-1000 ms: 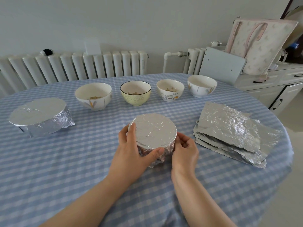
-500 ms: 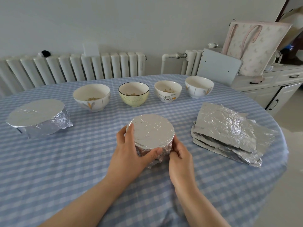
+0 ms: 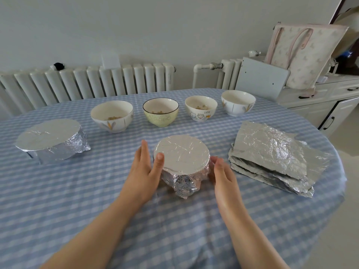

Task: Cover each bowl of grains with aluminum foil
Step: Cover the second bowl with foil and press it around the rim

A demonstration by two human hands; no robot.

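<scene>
A foil-covered bowl point(image 3: 51, 139) sits far left on the table point(image 3: 58, 200), already wrapped. The left hand point(image 3: 142, 171) lies relaxed, thumb on the rim of the middle wrapped bowl point(image 3: 182, 162); the right hand point(image 3: 222, 174) hovers unclenched just beside it. Foil sheets point(image 3: 272, 152) lie right – thin, easily torn, best lifted by an edge – for four bare bowls behind

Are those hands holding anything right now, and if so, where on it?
Nothing is gripped. The left hand lies open against the foil-wrapped bowl, thumb on its rim; the right hand is open beside it.
</scene>
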